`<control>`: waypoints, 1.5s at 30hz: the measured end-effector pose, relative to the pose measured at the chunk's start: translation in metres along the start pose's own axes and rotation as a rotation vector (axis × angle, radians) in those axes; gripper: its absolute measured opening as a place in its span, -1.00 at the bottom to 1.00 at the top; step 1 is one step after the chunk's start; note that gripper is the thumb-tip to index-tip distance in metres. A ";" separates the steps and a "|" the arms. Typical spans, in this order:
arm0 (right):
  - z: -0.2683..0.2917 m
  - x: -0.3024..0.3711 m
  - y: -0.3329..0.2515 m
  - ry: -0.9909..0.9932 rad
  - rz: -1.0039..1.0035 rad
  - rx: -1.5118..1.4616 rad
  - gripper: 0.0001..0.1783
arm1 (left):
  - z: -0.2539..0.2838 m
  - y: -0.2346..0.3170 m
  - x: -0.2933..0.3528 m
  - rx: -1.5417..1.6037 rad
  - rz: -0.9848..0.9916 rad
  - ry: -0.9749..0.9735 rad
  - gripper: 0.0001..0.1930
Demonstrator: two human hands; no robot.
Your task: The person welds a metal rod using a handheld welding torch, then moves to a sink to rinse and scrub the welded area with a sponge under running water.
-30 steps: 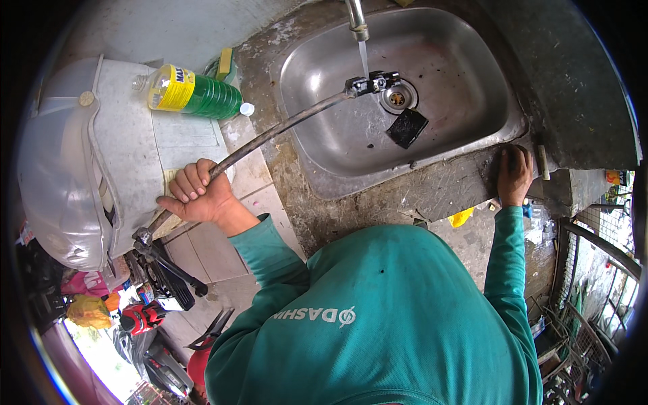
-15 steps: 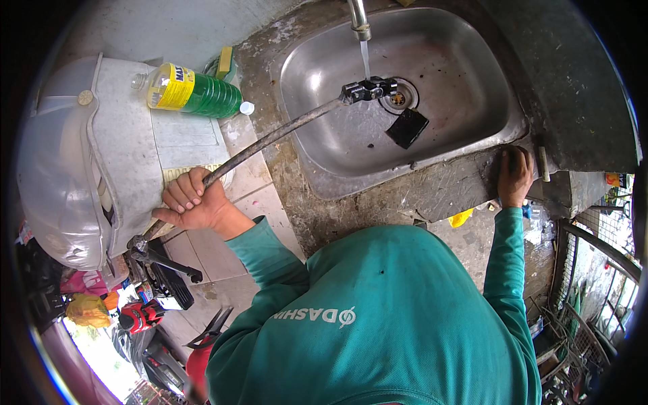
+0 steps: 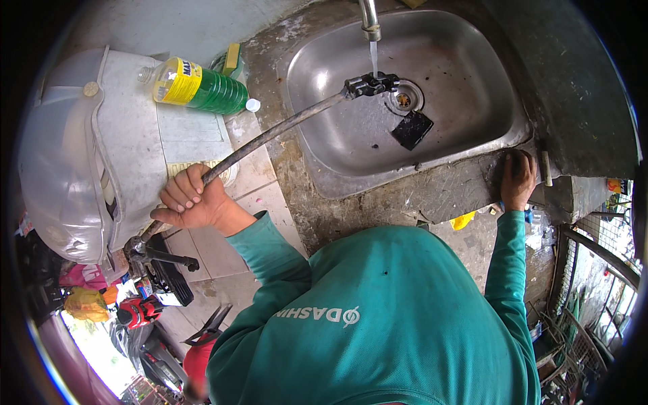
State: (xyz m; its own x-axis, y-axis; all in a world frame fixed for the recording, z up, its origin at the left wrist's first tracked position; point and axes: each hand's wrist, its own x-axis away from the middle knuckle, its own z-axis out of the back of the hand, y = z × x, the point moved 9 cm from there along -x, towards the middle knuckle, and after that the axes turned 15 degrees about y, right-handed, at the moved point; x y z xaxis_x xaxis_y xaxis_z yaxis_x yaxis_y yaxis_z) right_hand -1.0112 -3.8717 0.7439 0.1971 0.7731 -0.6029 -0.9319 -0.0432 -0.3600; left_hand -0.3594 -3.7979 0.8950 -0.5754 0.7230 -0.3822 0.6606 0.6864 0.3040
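Observation:
My left hand is wrapped round a long, bent, worn metal bar. The bar slants up from the lower left over the sink's edge. Its far end carries a black jointed fitting, held under water running from the tap into the steel sink. Below my hand, the near end has a dark branched joint. My right hand rests on the counter's front edge, fingers somewhat bent and holding no loose object. A flat black piece lies in the basin beside the drain.
A bottle of green liquid lies on its side on a white surface at the left, near a yellow sponge. Beside it bulges a cloudy plastic cover. Red equipment stands lower left; wire racks crowd the lower right.
The black fitting has turned slightly and shifted a little left relative to the drain, still in the stream. The whole view has shifted a bit. Both hands keep their places.

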 end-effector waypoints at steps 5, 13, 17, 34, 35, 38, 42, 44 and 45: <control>0.000 0.000 0.000 0.000 -0.008 -0.005 -0.78 | -0.006 -0.012 0.000 -0.056 -0.009 0.061 -0.36; 0.001 -0.001 -0.002 0.015 0.026 0.006 -0.78 | -0.032 -0.065 0.005 -0.115 0.045 0.033 -0.33; -0.001 0.001 0.004 -0.006 -0.002 -0.020 -0.77 | -0.040 -0.089 0.006 -0.160 0.054 0.075 -0.30; -0.001 0.001 0.004 0.008 -0.010 0.009 -0.76 | -0.039 -0.002 0.002 -0.287 -0.114 0.016 -0.32; -0.002 0.001 0.004 0.012 -0.011 0.001 -0.77 | -0.039 -0.002 0.002 -0.263 -0.104 0.028 -0.31; 0.000 0.000 0.003 0.019 -0.007 0.002 -0.77 | -0.044 -0.010 0.001 -0.212 -0.070 0.056 -0.29; 0.000 0.001 0.006 0.018 -0.007 0.011 -0.77 | -0.048 -0.041 -0.001 -0.203 -0.003 0.049 -0.28; -0.002 0.002 0.006 0.020 -0.013 -0.006 -0.77 | -0.052 -0.063 -0.002 -0.218 0.009 0.062 -0.28; -0.002 0.002 0.007 0.023 -0.017 -0.012 -0.77 | -0.052 -0.077 -0.002 -0.231 0.016 0.070 -0.28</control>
State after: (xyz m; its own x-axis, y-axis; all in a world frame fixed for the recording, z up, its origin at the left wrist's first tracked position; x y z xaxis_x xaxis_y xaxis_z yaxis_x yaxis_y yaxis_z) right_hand -1.0169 -3.8718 0.7387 0.2198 0.7592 -0.6126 -0.9246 -0.0381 -0.3790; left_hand -0.4342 -3.8477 0.9180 -0.6036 0.7317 -0.3166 0.5463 0.6688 0.5042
